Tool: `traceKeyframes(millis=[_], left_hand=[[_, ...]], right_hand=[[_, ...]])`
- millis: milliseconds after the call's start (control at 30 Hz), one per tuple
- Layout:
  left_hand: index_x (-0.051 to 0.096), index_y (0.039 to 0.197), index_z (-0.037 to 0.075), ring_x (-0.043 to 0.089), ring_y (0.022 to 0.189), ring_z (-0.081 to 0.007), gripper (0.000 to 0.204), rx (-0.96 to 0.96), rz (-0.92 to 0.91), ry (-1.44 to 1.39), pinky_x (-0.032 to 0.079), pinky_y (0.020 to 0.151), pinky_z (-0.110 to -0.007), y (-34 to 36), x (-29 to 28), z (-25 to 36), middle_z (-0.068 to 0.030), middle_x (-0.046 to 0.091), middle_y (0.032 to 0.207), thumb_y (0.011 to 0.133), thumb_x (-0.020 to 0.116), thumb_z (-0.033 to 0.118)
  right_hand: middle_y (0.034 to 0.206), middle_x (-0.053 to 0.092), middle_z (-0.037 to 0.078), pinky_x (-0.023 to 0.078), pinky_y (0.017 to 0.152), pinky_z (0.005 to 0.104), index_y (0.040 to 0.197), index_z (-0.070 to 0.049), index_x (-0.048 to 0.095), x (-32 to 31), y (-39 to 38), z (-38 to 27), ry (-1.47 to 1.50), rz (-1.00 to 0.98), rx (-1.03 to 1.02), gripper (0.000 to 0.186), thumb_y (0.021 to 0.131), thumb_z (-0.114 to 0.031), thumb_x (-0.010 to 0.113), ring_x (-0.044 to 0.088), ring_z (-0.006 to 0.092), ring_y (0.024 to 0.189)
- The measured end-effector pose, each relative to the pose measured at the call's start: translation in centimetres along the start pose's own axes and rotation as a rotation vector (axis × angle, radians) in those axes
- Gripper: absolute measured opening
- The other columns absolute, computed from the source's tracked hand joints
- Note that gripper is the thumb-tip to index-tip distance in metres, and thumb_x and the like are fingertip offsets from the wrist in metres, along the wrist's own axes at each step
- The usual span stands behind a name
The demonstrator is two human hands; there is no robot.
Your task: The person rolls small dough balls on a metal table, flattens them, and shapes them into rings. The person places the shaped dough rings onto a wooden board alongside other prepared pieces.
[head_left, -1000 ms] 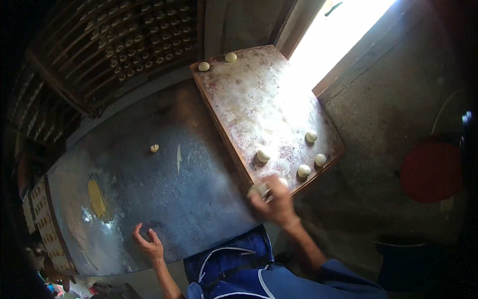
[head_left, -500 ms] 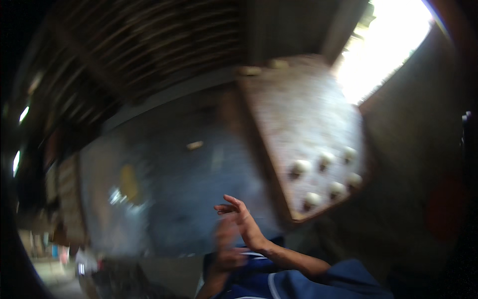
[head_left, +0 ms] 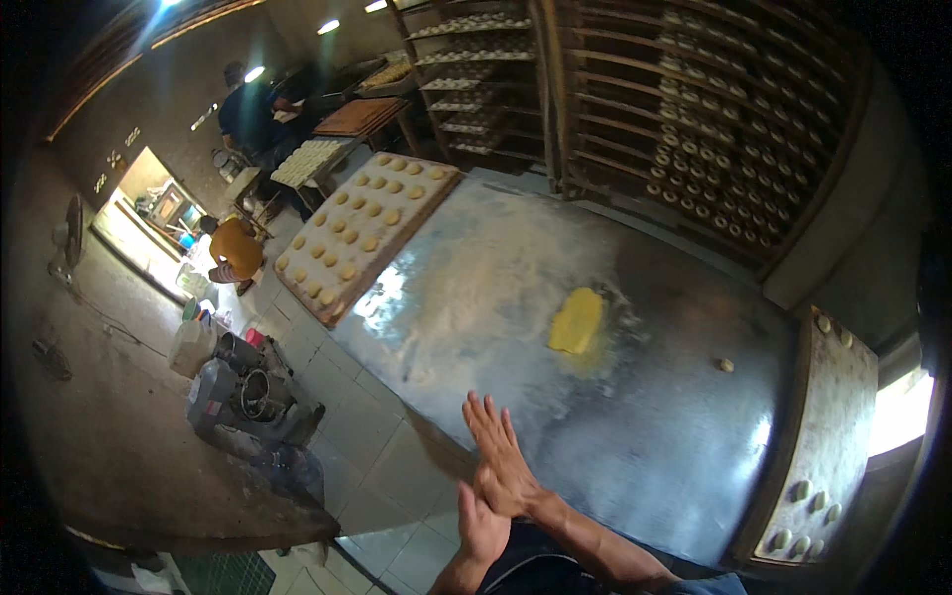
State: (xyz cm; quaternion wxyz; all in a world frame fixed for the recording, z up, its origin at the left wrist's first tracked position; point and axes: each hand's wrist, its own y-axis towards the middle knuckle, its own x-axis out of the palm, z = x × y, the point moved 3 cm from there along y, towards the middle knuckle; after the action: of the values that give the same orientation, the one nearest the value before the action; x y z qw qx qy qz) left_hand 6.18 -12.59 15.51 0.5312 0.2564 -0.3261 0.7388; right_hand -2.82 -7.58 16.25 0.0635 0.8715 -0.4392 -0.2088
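My right hand (head_left: 499, 451) and my left hand (head_left: 480, 524) are pressed together palm to palm above the near left edge of a floured metal table (head_left: 645, 446). The right hand lies on top with its fingers spread; neither hand holds anything. Farther out on the table lies a flat yellow slab of dough (head_left: 577, 319). A single small dough ball (head_left: 726, 365) rests to its right. At the table's right end a wooden board (head_left: 828, 416) carries several dough balls along its near and far edges.
A second wooden board (head_left: 327, 297) with several rows of dough pieces lies at the table's far left. Tall racks of trays (head_left: 694, 109) stand behind. A machine (head_left: 248, 392) sits on the tiled floor at left. Two people (head_left: 236, 248) work in the background.
My right hand has left the dough balls on the right board and my left hand has lifted off the table; both have met palm to palm. The view has swung left.
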Motion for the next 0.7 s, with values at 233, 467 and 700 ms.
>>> traceKeyframes(millis=[233, 467, 700], left_hand=[[0.06, 0.139, 0.012, 0.039, 0.145, -0.039, 0.056, 0.402, 0.125, 0.325, 0.034, 0.115, -0.057, -1.2, -17.8, 17.4, -0.0224, 0.05, 0.15, 0.101, 0.047, 0.05], [0.059, 0.138, 0.008, 0.052, 0.132, -0.0407, 0.055, 0.29, 0.226, 0.657, 0.04, 0.11, -0.058, 5.5, -24.1, 26.2, -0.0231, 0.06, 0.137, 0.106, 0.037, 0.047], [0.048, 0.147, 0.002, 0.043, 0.142, -0.0231, 0.045, 0.235, -0.074, 0.633, 0.035, 0.118, -0.038, 32.2, -15.6, 22.0, -0.0124, 0.048, 0.152, 0.108, 0.041, 0.022]], right_hand=[[0.169, 0.006, 0.024, 0.002, 0.125, 0.0554, 0.159, 0.007, 0.009, 2.6, 27.8, 17.1, -0.859, 0.338, 0.373, 0.096, 0.102, -0.065, 0.033, 0.003, 0.0381, 0.157], [0.168, 0.007, 0.025, 0.001, 0.126, 0.0532, 0.159, 0.007, 0.011, 3.2, 33.2, 24.0, -0.966, 0.22, 0.652, 0.096, 0.102, -0.067, 0.031, 0.001, 0.0367, 0.157], [0.169, 0.009, 0.019, 0.003, 0.127, 0.0457, 0.161, 0.002, 0.013, 5.9, 34.1, 16.7, -0.335, 0.284, 0.395, 0.084, 0.106, -0.062, 0.02, 0.005, 0.0312, 0.157]])
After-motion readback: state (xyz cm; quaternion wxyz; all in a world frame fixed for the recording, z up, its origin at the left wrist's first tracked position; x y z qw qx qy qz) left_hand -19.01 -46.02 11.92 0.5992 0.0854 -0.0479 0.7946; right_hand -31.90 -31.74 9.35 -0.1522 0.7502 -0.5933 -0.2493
